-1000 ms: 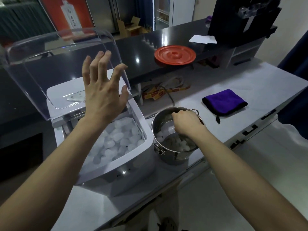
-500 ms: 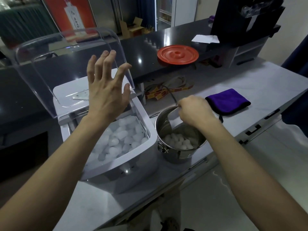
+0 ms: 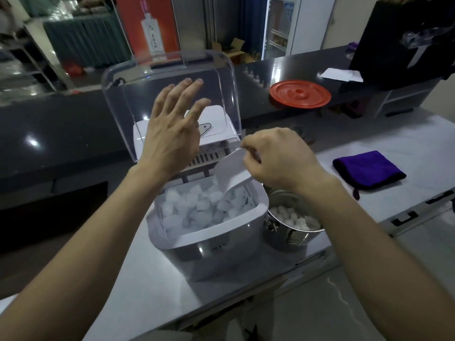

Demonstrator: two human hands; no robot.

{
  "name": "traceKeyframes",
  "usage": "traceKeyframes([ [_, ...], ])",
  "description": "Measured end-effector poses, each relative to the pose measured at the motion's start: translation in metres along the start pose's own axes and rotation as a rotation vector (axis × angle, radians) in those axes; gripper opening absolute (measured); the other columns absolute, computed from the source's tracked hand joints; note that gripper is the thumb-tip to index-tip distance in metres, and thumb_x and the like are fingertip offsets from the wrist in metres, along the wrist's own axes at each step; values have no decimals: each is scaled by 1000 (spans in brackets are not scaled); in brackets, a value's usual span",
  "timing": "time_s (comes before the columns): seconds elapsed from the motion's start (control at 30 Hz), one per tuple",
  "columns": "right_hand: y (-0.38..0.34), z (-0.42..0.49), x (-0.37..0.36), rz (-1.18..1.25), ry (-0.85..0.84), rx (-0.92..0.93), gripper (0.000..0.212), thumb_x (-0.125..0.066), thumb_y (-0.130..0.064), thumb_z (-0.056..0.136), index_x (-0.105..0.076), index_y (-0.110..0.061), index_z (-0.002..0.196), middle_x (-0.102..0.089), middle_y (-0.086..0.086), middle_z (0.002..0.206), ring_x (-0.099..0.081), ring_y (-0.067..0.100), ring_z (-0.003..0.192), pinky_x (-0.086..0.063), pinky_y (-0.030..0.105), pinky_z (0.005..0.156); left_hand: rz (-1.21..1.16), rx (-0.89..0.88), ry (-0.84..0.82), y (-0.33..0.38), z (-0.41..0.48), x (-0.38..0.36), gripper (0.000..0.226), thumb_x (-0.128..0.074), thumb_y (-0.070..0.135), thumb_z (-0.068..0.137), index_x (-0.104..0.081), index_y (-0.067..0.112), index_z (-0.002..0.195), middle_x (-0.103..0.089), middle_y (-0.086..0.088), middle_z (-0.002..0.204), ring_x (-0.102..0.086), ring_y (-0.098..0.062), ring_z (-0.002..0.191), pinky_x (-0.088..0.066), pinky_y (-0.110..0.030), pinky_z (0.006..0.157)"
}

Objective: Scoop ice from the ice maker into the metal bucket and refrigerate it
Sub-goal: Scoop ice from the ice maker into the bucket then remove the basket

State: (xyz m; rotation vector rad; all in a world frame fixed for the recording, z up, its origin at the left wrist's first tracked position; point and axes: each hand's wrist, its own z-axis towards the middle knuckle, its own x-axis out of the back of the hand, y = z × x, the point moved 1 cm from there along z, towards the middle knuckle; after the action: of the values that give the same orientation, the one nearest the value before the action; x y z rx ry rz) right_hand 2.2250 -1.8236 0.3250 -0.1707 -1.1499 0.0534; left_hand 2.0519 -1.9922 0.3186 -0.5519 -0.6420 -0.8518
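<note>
A white ice maker stands on the pale counter, its basket full of ice. Its clear lid is tipped up and back. My left hand hovers with spread fingers in front of the lid, over the back of the machine. My right hand grips a white scoop whose mouth dips into the ice at the basket's right side. Right of the machine stands the metal bucket, holding a layer of ice; my right forearm crosses above it.
A folded purple cloth lies on the counter to the right. A red round lid and a white paper rest on the dark raised ledge behind. The counter's front edge runs just below the machine and bucket.
My right hand lifted the scoop out of the bucket and carried it left into the ice maker's basket. My left hand stays raised by the open lid. The view has shifted.
</note>
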Motion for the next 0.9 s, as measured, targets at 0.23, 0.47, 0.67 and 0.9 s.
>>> traceKeyframes([
  [0.23,-29,8,-28,-262,22,299,19,-56,-12,96,-72,-15,87,-70,3,84,-53,25,77,-40,37,73,4,2,14,-14,-11,13,52,-60,8,97,-55,13,149,-32,-12,174,-24,-33,163,-14,-51,134],
  [0.47,-36,16,-45,-334,73,444,19,-56,-6,97,-71,-11,88,-66,6,81,-56,29,81,-39,41,77,-19,-15,-17,-16,-16,20,55,-60,4,95,-55,13,149,-27,-11,177,-19,-31,165,-8,-47,136],
  [0.67,-34,21,-46,-333,37,424,16,-61,-9,96,-76,-13,92,-72,6,84,-59,28,79,-38,39,75,-36,-26,-39,-18,-17,23,55,-61,5,95,-55,13,150,-25,-12,177,-17,-31,166,-10,-49,135],
  [0.9,-41,27,-36,-417,-152,269,25,-52,-18,101,-77,-19,102,-74,4,92,-65,28,88,-49,40,84,-58,-17,-53,-17,-17,24,55,-62,5,97,-56,14,151,-24,-13,178,-15,-31,167,-7,-49,136],
])
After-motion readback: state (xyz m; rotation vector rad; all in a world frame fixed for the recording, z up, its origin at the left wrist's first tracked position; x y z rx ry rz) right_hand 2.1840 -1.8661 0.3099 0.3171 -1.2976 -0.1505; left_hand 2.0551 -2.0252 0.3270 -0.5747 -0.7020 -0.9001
